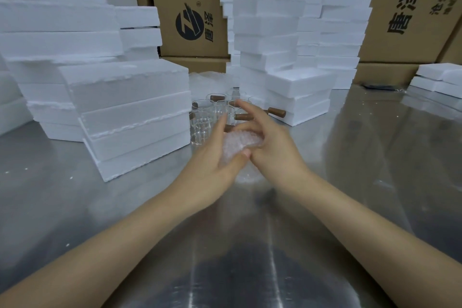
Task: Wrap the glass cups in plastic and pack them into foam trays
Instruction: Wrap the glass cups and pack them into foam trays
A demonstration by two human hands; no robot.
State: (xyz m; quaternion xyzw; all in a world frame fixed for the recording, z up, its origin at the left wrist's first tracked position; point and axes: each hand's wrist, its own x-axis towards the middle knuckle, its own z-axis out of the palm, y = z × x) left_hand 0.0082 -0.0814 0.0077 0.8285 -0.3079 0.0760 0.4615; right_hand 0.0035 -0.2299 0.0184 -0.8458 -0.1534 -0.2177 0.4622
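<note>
Both my hands meet over the metal table around a bundle of clear bubble plastic [241, 144]. My left hand [215, 157] cups it from the left with the thumb underneath. My right hand [270, 144] holds it from the right, fingers spread toward the cups. Whether a cup is inside the plastic cannot be told. Behind my hands stand several bare glass cups [203, 122] with brown wooden handles [243, 116]. White foam trays [135, 117] are stacked just left of the cups, and another stack [297, 97] stands on the right.
Tall foam stacks [270, 32] and cardboard boxes [190, 7] close off the back. More foam [440, 80] lies at the far right. A heap of clear plastic [210, 80] lies behind the cups. The shiny steel table [250, 245] spreads in front of me.
</note>
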